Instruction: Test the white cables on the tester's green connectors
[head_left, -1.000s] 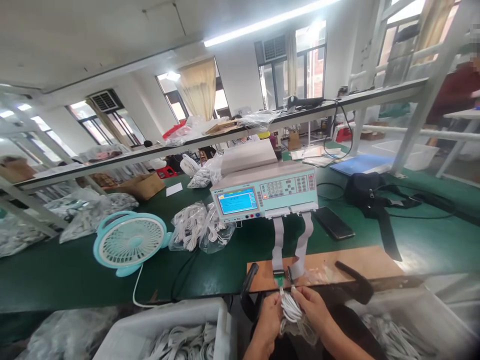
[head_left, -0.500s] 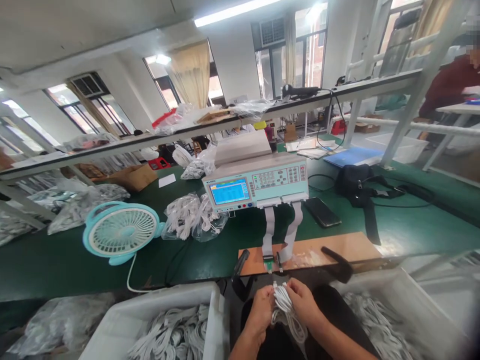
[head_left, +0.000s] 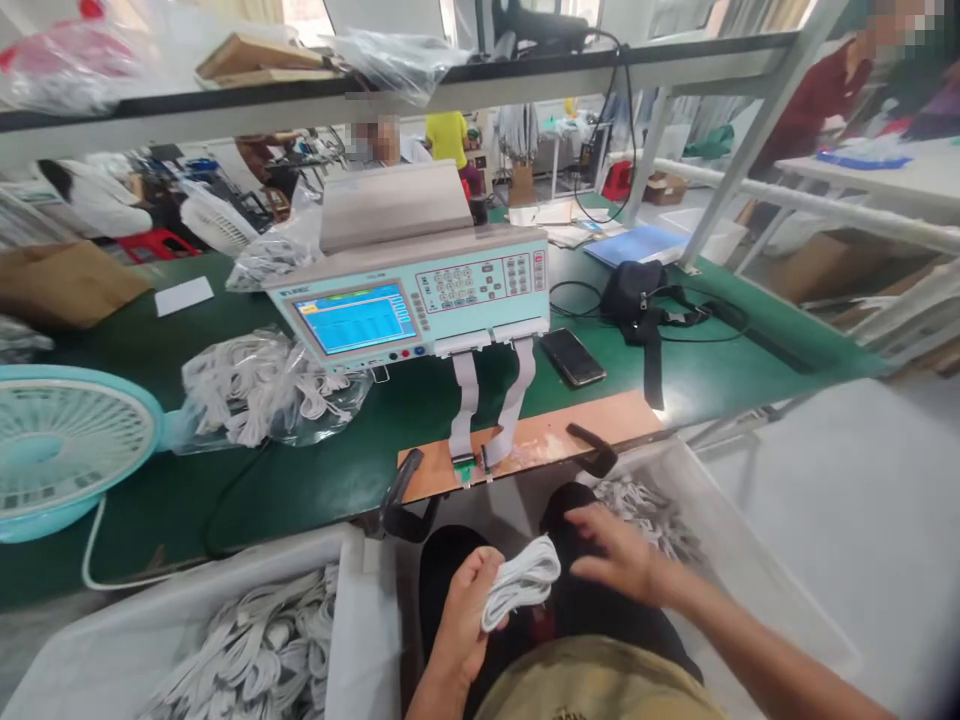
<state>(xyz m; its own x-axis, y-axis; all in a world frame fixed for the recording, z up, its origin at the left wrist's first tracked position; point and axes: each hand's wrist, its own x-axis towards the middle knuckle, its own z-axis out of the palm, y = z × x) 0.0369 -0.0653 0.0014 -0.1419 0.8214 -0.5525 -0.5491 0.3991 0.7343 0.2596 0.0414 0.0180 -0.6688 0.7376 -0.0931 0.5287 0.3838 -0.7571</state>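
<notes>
My left hand (head_left: 474, 592) grips a coiled white cable (head_left: 523, 582) above my lap. Just right of the coil, my right hand (head_left: 616, 550) is held with its fingers apart and nothing in it. Ahead of both hands, two flat ribbon cables (head_left: 464, 402) run down from a cable tester (head_left: 420, 290) with a lit blue screen. They end in a small green connector board (head_left: 466, 471) and a second connector (head_left: 486, 465) at the front edge of an orange-brown board (head_left: 600, 425).
White bins of coiled cables stand at left (head_left: 346, 620) and right (head_left: 750, 560). Two black clamps (head_left: 397, 495) grip the bench edge. A phone (head_left: 574, 357), a black bag (head_left: 637, 295), bagged cables (head_left: 244, 385) and a blue fan (head_left: 67, 450) lie on the bench. Other people are in the background.
Both hands held the cable near the connectors before; my right hand has let go and moved off to the right. My left hand has drawn the coil back. The view has tilted down.
</notes>
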